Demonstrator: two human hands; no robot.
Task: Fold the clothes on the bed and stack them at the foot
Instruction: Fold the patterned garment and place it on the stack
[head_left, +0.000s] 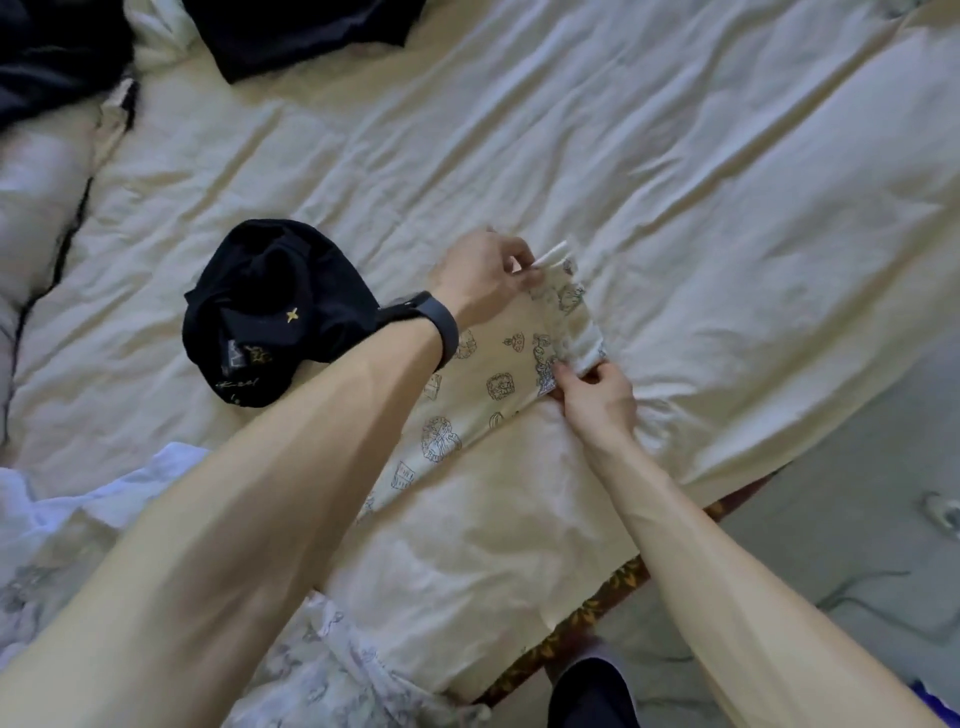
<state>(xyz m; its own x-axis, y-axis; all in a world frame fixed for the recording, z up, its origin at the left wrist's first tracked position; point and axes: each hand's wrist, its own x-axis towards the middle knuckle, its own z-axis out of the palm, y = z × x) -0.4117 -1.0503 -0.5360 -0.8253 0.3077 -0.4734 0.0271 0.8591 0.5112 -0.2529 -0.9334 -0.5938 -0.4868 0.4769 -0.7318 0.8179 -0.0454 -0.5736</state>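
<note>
Near the bed's right edge, I see the printed cream garment (493, 374) lying flat as a long strip on the cream sheet (675, 182). It runs from under my left forearm out toward both hands.

- Left hand (480, 275): fingers curled, pinching the strip's far corner. A thin white cord or tab (550, 254) pokes out just past the fingertips; I cannot tell which it is.
- Right hand (597, 397): thumb and fingers pinch the near corner of the same end, with the knuckles close to the sheet.
- The end of the garment is bunched and slightly raised between the two grips. The rest of it trails back from the hands, toward me, and rests on the bed.
- A dark band (441, 327) sits on the left wrist.

Around it:
- A crumpled black garment (270, 312) with small gold marks lies just left of the left wrist, apart from the printed piece.
- More dark clothes (301, 31) lie at the far top left.
- White cloth (78, 499) and a pale floral fabric (322, 665) lie nearest me, partly under the left arm.
- The floor (857, 493) shows at right.
</note>
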